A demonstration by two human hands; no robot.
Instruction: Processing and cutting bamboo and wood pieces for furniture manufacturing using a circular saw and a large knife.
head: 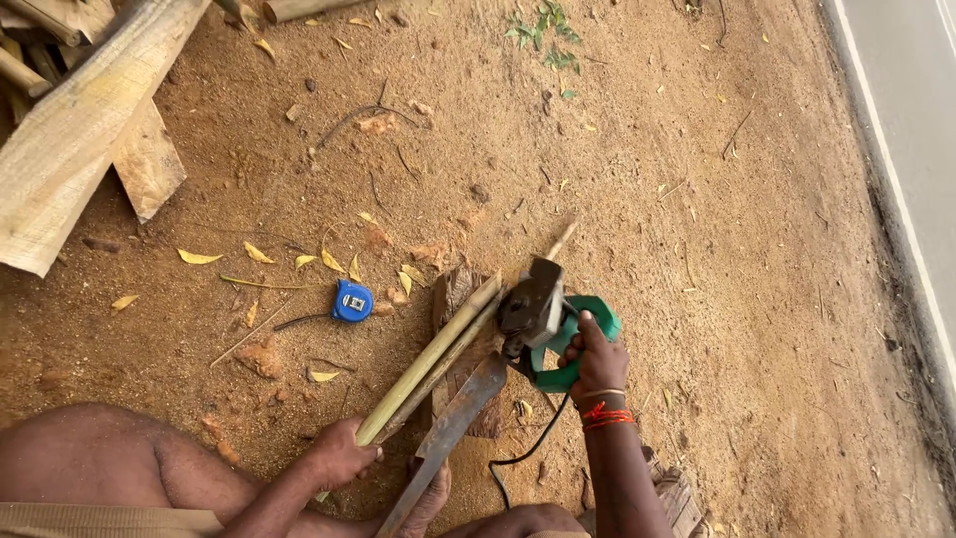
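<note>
Bare reddish dirt ground fills my view, scattered with yellow dry leaves and twigs, and a paved road edge runs along the far right. My right hand is closed around the green handle of a power cutter, a dark-bodied electric tool whose black cord loops down toward me. My left hand is wrapped tight around the near end of a bamboo strip, which slants up and away to the right until its far end meets the cutter's head. The strip rests across a rough wooden block standing on the dirt between my hands. Just to the right of my left hand, a flat rusty metal blade lies angled alongside the bamboo; whether it touches the strip I cannot tell. Beyond my left hand, a little to its left, a blue tape measure sits on the ground. Farther off, at the upper left, sawn wooden planks are stacked.
</note>
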